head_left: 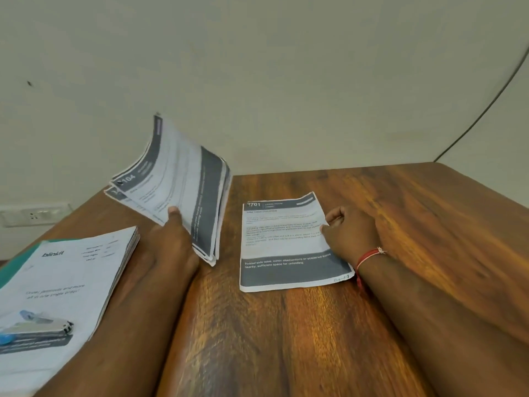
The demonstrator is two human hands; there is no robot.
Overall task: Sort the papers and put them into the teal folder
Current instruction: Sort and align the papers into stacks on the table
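My left hand [171, 233] grips a stack of printed papers [177, 181] with grey header bands, raised off the table and tilted up toward the wall. One sheet headed 2701 [286, 245] lies flat on the wooden table [400, 224], right of the stack. My right hand [349, 230] rests on that sheet's right edge, fingers curled against the paper. At the left, a second pile of papers [65, 276] with "blinkit" on top lies on the teal folder [17, 267], of which only a strip at the pile's left edge shows.
A metal stapler [40, 329] lies on the blinkit pile near the lower left. A wall socket [34, 214] sits on the wall behind the table's left corner. A dark cable [486, 110] runs down the wall at the right.
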